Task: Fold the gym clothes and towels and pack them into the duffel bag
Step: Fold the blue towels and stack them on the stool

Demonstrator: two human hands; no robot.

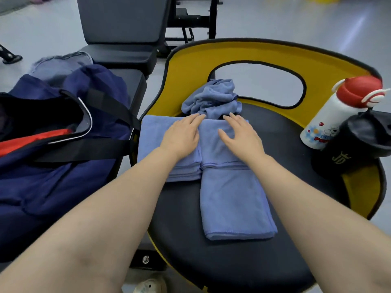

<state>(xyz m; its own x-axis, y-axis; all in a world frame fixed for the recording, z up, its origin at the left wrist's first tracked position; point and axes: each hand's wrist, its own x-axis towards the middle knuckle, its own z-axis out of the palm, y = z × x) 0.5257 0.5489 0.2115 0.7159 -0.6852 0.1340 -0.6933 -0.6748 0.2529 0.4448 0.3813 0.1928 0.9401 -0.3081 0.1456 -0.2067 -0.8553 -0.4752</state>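
Both hands flat on blue towels on the black round seat (264, 240) of a yellow-backed chair. Left hand (182, 136) lies palm down, fingers straight, pressing the folded towel stack (154, 142) at the seat's far left edge; grip apart, holding nothing. Right hand (241, 136) also palm down, fingers spread and relaxed, resting on the far end of a long folded towel (234, 199) that runs from the stack's right side toward the near edge of the seat; grip apart too. The long towel's far end overlaps or butts against the stack, cannot tell which. Just beyond the fingertips sits a crumpled blue cloth (211, 98), unfolded, bunched against the yellow chair back (190, 66). Navy duffel bag (53, 166) lies on the left, on the bench (127, 81), mouth open, something red (27, 140) inside, black straps across it. A grey-blue garment (59, 66) lies behind the bag. On the right of the seat, a white bottle with red cap (336, 115) leans, touching a black shaker cup (355, 142) just near of it. Grey floor (317, 24) and black gym frame far behind.
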